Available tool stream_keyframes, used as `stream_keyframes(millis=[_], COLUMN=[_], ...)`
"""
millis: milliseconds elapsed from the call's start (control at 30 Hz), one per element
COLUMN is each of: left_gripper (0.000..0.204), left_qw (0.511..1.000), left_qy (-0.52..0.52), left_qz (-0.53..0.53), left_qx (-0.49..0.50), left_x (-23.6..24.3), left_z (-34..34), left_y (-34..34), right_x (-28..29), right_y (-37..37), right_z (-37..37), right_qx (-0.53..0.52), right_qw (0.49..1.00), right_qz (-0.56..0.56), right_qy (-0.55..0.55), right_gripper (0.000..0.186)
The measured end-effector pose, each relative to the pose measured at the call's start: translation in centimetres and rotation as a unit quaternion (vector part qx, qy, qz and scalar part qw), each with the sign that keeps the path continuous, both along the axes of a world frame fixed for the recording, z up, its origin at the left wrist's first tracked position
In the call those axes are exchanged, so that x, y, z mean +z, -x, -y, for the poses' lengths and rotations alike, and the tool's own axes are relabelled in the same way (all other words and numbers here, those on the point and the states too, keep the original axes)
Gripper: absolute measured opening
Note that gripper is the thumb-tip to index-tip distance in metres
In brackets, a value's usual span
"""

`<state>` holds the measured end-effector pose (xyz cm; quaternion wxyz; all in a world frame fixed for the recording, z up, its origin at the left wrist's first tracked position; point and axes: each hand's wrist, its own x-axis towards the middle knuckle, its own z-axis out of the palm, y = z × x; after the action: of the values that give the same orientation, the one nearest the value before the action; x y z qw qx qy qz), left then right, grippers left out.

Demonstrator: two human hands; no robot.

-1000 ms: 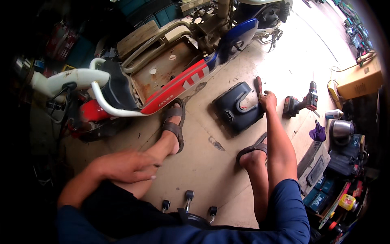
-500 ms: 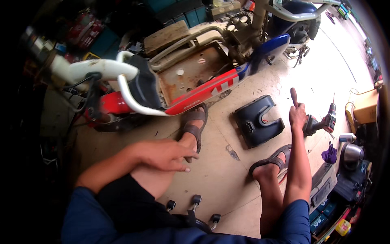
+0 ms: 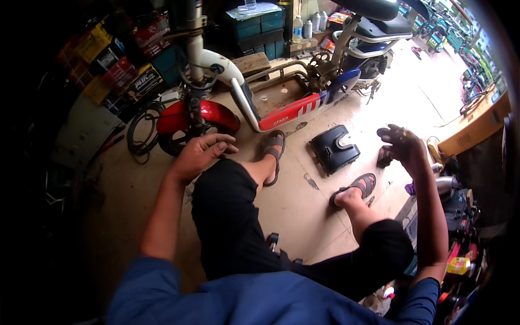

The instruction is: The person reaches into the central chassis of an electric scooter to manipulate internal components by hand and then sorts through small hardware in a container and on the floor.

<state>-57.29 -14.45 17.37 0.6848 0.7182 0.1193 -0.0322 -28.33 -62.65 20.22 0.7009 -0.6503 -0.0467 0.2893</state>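
My left hand [image 3: 211, 150] is raised at the left side of my lap, fingers apart and holding nothing. On the right, my right hand [image 3: 402, 144] hangs in the air above the floor, fingers loosely spread, with nothing visible in it. Between my feet and the scooter frame [image 3: 290, 111] lies a black plastic cover [image 3: 331, 156] with a cutout. A power drill [image 3: 383, 157], partly hidden by my right hand, lies to its right. A small tool [image 3: 370, 201] lies beside my right sandal, too small to make out clearly.
A red front fender [image 3: 214, 112] and wheel stand left of the frame. Stacked boxes [image 3: 122, 70] and coiled cable [image 3: 140, 135] fill the back left. Teal cases [image 3: 260, 24] stand behind. A cardboard box [image 3: 474, 122] and piled tools [image 3: 455, 214] line the right side.
My right hand has released the wooden- or red-handled tool and risen. My left hand has lifted too. The view has tilted up, showing more of the front wheel and background.
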Motion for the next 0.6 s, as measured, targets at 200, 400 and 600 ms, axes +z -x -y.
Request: stream_keyframes(millis=[200,400,600], left_gripper=[0.044,0.070,0.064], left_qw=[0.990,0.951,0.964], left_qy=[0.005,-0.253,-0.148], left_qz=[0.130,0.107,0.010], left_qx=[0.061,0.141,0.219], left_x=[0.7,0.5,-2.0], left_z=[2.1,5.9,8.0], left_y=[9.8,16.4,24.3], right_x=[6.7,9.8,9.1], right_y=[9.4,15.1,19.2], right_z=[-3.0,-9.6,-17.1], right_qx=[0.066,0.101,0.198], right_qw=[0.990,0.956,0.933], right_qz=[0.123,0.257,0.301], right_qy=[0.029,0.094,0.020], right_gripper=[0.036,0.028,0.024])
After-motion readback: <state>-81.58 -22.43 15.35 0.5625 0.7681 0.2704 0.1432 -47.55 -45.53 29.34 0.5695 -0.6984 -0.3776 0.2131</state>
